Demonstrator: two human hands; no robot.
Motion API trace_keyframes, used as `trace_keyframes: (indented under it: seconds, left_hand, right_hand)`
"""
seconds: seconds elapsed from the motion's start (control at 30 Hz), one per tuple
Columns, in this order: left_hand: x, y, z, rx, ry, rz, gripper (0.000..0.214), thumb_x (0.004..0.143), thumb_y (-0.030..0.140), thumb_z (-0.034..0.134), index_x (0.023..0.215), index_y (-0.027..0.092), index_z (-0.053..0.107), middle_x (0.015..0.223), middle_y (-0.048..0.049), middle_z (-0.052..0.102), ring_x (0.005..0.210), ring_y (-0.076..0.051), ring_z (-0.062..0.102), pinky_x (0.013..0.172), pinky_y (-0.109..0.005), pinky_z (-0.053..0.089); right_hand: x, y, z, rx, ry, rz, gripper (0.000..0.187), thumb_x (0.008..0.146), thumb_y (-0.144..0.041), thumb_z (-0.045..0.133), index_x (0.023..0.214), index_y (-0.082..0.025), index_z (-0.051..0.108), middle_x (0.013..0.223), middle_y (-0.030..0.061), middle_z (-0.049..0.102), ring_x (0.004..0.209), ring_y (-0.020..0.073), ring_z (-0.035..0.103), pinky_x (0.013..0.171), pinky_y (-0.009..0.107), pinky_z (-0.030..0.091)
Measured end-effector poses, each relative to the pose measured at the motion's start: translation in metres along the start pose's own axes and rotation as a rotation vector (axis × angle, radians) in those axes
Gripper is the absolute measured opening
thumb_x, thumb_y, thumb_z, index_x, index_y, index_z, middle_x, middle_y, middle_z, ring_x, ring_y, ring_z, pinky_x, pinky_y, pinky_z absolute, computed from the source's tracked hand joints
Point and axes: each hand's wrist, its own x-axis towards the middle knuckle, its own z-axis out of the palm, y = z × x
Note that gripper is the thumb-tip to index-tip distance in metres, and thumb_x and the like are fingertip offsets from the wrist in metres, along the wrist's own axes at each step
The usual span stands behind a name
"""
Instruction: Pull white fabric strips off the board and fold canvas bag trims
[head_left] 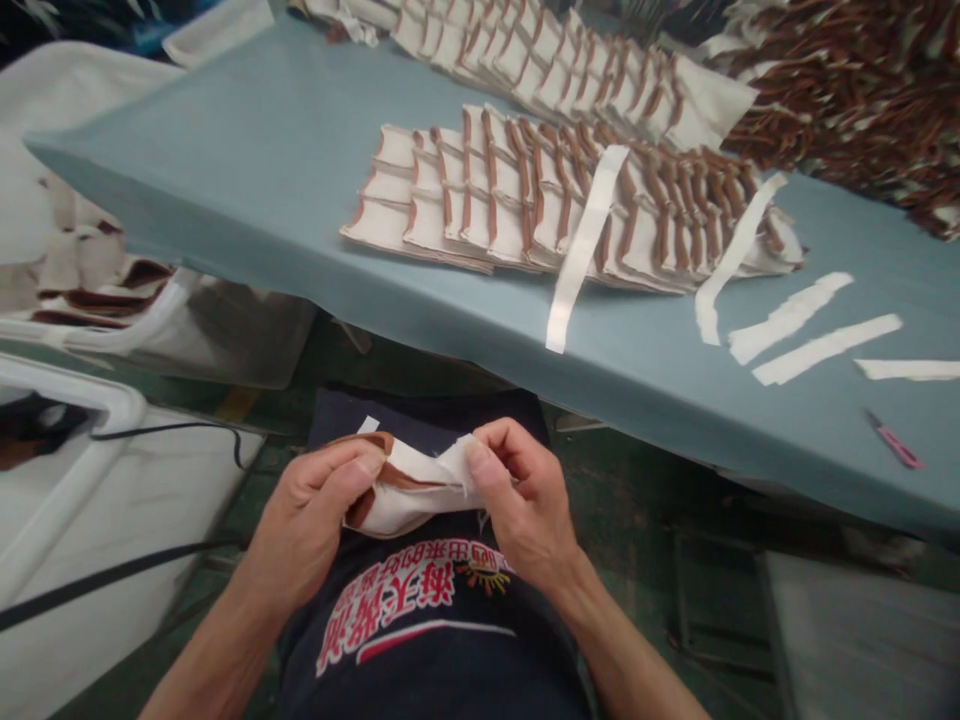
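Note:
Above my lap, both hands hold a folded white fabric piece [409, 505] with brown edging. My left hand [322, 500] pinches its brown-edged end between thumb and fingers. At the other end, my right hand [525, 485] is closed on the white cloth, thumb on top. The piece sags a little between the hands, and part of it is hidden behind the fingers. A small white strip end [368, 425] sticks up beyond my left hand. Below the piece shows a dark apron [450, 660] with red and white lettering.
Across the blue-covered table [315, 180] lie overlapping rows of similar white and brown pieces [510, 200]. White strips [589, 250] and pink-handled snips [896, 440] lie toward the right. A brown heap [847, 80] fills the back right. White bins [127, 410] stand at left.

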Motion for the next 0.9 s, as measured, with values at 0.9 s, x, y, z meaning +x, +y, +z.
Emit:
trace_keyframes:
  seconds: [0.9]
  left_hand:
    - [0.009, 0.021, -0.001, -0.128, -0.138, 0.060, 0.045, 0.096, 0.045, 0.068, 0.059, 0.022, 0.057, 0.062, 0.0023, 0.049, 0.055, -0.013, 0.041, 0.048, -0.026, 0.036]
  right_hand:
    - [0.005, -0.039, 0.011, -0.112, -0.076, 0.070, 0.025, 0.095, -0.040, 0.074, 0.081, -0.022, 0.066, 0.059, -0.0073, 0.056, 0.050, 0.0089, 0.045, 0.053, 0.024, 0.033]
